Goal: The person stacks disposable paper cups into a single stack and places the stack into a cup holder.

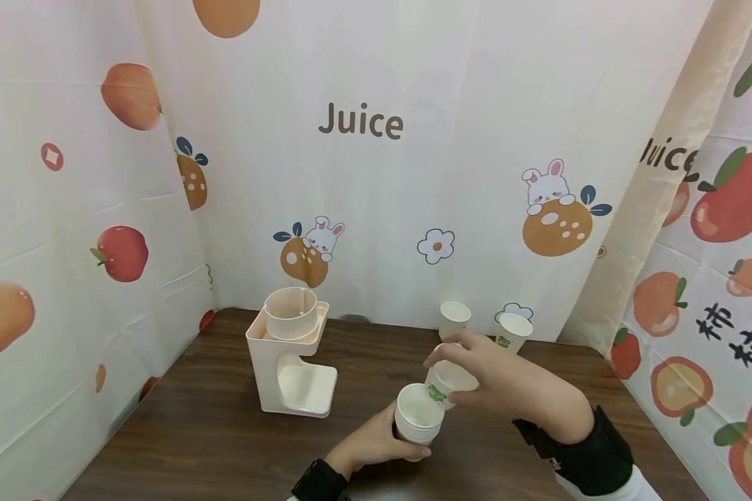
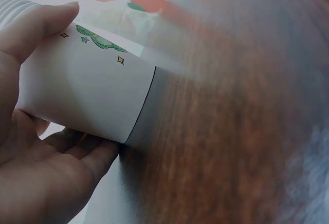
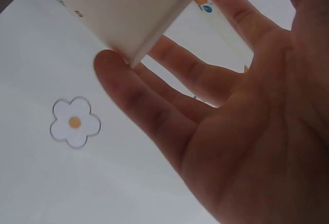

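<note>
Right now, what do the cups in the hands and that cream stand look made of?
The cup in the left hand looks like matte white paper: thin wall, printed green motif. The cup in the right hand looks the same. The cream stand seems smooth moulded plastic, with a faint sheen. The table looks wood-grained, perhaps laminate.

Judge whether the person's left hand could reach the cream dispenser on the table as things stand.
Probably yes, but not freely: the left hand grips a paper cup. The dispenser stands to its left with bare table between, so nothing blocks the path; the grip would first need emptying.
</note>
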Demonstrator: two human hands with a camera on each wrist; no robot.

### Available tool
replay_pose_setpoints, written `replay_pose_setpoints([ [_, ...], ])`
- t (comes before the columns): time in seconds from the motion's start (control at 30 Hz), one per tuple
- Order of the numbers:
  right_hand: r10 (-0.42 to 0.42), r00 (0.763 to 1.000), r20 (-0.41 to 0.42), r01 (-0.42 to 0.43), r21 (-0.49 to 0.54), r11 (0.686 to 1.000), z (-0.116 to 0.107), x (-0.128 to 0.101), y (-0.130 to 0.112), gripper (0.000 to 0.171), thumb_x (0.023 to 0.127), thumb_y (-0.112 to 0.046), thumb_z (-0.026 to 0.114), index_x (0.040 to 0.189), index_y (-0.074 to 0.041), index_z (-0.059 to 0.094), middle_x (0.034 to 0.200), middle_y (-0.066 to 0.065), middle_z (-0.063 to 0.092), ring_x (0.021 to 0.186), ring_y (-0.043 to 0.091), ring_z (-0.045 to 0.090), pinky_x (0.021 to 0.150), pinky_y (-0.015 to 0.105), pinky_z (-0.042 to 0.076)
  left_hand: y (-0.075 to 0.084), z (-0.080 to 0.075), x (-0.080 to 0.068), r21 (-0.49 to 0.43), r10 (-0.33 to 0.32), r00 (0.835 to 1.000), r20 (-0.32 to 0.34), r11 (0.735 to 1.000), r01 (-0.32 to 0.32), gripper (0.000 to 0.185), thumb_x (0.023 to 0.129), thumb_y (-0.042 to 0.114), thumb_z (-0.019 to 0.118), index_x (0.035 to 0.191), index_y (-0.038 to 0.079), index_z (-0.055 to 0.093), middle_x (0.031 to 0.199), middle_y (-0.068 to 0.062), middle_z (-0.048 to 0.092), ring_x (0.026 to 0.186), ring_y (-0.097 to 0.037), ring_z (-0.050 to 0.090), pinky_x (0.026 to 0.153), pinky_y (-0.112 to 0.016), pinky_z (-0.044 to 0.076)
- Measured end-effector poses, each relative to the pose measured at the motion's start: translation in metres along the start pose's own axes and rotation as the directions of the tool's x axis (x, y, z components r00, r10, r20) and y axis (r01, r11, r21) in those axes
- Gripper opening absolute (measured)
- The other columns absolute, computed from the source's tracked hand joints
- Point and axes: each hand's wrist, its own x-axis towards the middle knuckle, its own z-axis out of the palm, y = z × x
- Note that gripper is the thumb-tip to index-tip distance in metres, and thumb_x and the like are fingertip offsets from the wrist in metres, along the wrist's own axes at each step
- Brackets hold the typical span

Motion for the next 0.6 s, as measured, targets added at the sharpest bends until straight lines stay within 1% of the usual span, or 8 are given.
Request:
replay_pose_setpoints([
  [0.13, -0.001, 1.000, 0.019, 0.001, 0.024, 1.000, 0.006, 0.006, -0.005, 0.050, 0.080, -0.012, 0.085, 0.121, -0.031, 0.063, 0.127, -0.002, 0.054, 0.111, 0.021, 0.055, 0.089, 0.041, 0.050, 0.000, 0.000, 0.000, 0.019, -0.006, 1.000, -0.008, 1.000, 0.006, 0.073, 0.082, 0.019, 0.083, 0.142, 0.025, 0.042, 0.125, 0.004, 0.058, 0.114, -0.015, 0.056, 0.098, -0.041, 0.040],
  [0.23, 0.006, 0.999, 0.043, -0.007, 0.033, 0.999, 0.010, 0.009, -0.007, 0.050, 0.081, -0.013, 0.085, 0.121, -0.032, 0.062, 0.128, -0.001, 0.053, 0.113, 0.021, 0.054, 0.090, 0.041, 0.050, 0.000, -0.001, 0.000, 0.030, -0.007, 1.000, -0.008, 1.000, 0.007, 0.071, 0.082, 0.019, 0.083, 0.141, 0.025, 0.043, 0.124, 0.005, 0.059, 0.114, -0.015, 0.056, 0.098, -0.040, 0.040],
  [0.3, 0.009, 0.998, 0.054, -0.010, 0.033, 0.999, 0.012, 0.011, -0.009, 0.048, 0.081, -0.014, 0.085, 0.121, -0.030, 0.063, 0.128, -0.001, 0.053, 0.114, 0.020, 0.054, 0.091, 0.041, 0.050, 0.000, -0.001, 0.000, 0.031, -0.010, 1.000, -0.007, 0.999, 0.011, 0.071, 0.082, 0.019, 0.083, 0.141, 0.025, 0.043, 0.124, 0.005, 0.059, 0.114, -0.015, 0.056, 0.098, -0.040, 0.040],
  [0.4, 0.001, 0.998, 0.070, -0.003, 0.035, 0.999, 0.015, 0.012, -0.011, 0.047, 0.081, -0.015, 0.085, 0.121, -0.030, 0.063, 0.130, 0.001, 0.053, 0.117, 0.024, 0.054, 0.092, 0.042, 0.050, 0.000, -0.001, 0.000, 0.025, -0.009, 1.000, -0.003, 1.000, 0.010, 0.070, 0.083, 0.018, 0.082, 0.141, 0.025, 0.043, 0.124, 0.005, 0.059, 0.113, -0.015, 0.056, 0.098, -0.039, 0.040],
  [0.53, -0.020, 0.996, 0.086, 0.015, 0.054, 0.998, 0.020, 0.014, -0.012, 0.050, 0.080, -0.013, 0.086, 0.121, -0.029, 0.063, 0.132, 0.003, 0.052, 0.120, 0.029, 0.055, 0.090, 0.043, 0.051, 0.000, -0.001, 0.000, 0.027, 0.014, 1.000, 0.006, 1.000, -0.014, 0.067, 0.084, 0.018, 0.082, 0.139, 0.025, 0.044, 0.123, 0.004, 0.059, 0.112, -0.016, 0.056, 0.097, -0.037, 0.041],
  [0.6, -0.016, 0.995, 0.099, 0.010, 0.064, 0.998, 0.024, 0.015, -0.011, 0.050, 0.080, -0.013, 0.086, 0.121, -0.028, 0.063, 0.131, 0.002, 0.052, 0.119, 0.029, 0.054, 0.089, 0.042, 0.051, 0.000, -0.001, 0.000, 0.032, 0.018, 1.000, 0.008, 0.999, -0.019, 0.067, 0.084, 0.018, 0.081, 0.139, 0.025, 0.044, 0.123, 0.004, 0.059, 0.112, -0.016, 0.056, 0.097, -0.037, 0.041],
])
